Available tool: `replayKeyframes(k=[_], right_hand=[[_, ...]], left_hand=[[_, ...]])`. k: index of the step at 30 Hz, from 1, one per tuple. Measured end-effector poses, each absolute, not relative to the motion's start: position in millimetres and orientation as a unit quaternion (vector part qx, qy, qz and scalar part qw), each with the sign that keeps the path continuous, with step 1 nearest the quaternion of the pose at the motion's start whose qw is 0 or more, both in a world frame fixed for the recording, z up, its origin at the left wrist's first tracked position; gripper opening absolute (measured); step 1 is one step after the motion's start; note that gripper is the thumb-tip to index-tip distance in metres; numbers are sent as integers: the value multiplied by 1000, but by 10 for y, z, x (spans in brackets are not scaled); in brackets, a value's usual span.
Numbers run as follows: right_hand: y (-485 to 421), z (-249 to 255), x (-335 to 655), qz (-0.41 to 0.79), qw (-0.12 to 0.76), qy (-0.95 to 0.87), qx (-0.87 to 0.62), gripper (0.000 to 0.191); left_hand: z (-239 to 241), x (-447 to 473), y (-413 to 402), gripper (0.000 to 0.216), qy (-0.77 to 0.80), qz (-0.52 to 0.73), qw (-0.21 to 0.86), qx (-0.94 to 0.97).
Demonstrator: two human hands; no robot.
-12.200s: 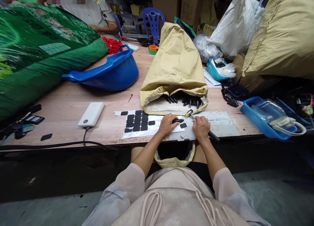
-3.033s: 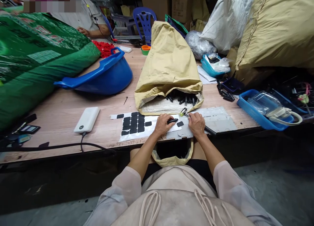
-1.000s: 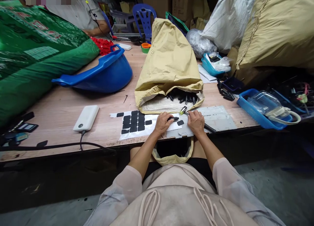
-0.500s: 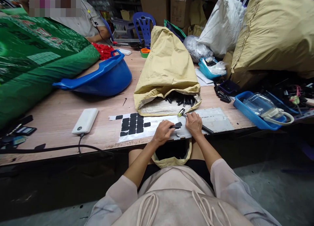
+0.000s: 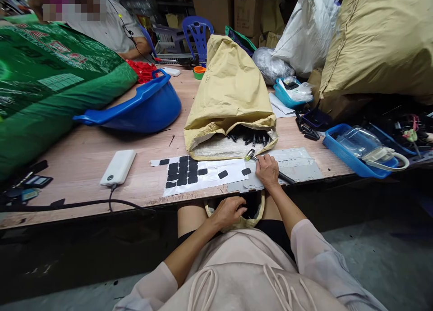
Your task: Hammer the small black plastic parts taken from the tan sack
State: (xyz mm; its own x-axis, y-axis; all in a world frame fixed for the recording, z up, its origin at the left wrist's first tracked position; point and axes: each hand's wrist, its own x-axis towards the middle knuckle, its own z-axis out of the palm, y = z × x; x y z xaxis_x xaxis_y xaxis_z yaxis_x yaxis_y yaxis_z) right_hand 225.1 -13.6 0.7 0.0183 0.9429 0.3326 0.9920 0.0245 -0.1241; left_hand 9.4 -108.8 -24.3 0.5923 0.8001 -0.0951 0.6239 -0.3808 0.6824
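Observation:
My right hand (image 5: 267, 170) rests at the table's front edge, closed round a small hammer (image 5: 251, 154) with a black handle. My left hand (image 5: 231, 210) is below the table edge, over the mouth of a tan bag (image 5: 252, 222) in my lap, fingers curled; whether it holds anything is hidden. A white sheet (image 5: 209, 176) with several black pads (image 5: 183, 171) lies left of my right hand. A tan paper sack (image 5: 232, 94) lies open towards me with black parts (image 5: 250, 138) inside.
A white power bank (image 5: 118, 166) with a black cable lies to the left. A blue basin (image 5: 142, 106), a big green sack (image 5: 50, 85), blue trays (image 5: 358, 160) and large sacks crowd the table. Another person (image 5: 111, 25) sits at the far left.
My left hand has left the sheet on the table and dropped below the edge to the bag in my lap. My right hand has stayed on the hammer.

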Motion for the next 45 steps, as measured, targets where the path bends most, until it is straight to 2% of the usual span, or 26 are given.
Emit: replayKeyframes(k=[4, 6, 9, 12, 14, 19, 26, 33, 45], right_hand=[[-145, 26, 2237, -76, 154, -697, -696, 24], [-147, 34, 2237, -77, 155, -699, -694, 23], [-147, 37, 2248, -76, 159, -704, -688, 22], [-145, 29, 2257, -77, 161, -705, -687, 20], [-146, 26, 2258, -77, 161, -704, -688, 19], [-152, 30, 2251, -76, 165, -701, -689, 21], [-144, 22, 2258, -74, 172, -702, -687, 21], [-142, 25, 2259, -74, 170, -700, -690, 23], [-179, 52, 2286, -76, 205, -701, -679, 35]], left_hand=[[166, 242, -440, 16, 490, 324, 302, 751], [291, 331, 37, 15, 566, 365, 258, 693], [349, 458, 700, 21, 681, 357, 214, 602], [312, 556, 1091, 35, 748, 318, 223, 537], [274, 592, 1192, 37, 767, 292, 232, 522], [247, 551, 1142, 17, 763, 270, 228, 541], [222, 282, 610, 8, 673, 312, 176, 647], [-15, 96, 40, 10, 561, 322, 178, 742], [-54, 100, 39, 16, 568, 285, 190, 748]])
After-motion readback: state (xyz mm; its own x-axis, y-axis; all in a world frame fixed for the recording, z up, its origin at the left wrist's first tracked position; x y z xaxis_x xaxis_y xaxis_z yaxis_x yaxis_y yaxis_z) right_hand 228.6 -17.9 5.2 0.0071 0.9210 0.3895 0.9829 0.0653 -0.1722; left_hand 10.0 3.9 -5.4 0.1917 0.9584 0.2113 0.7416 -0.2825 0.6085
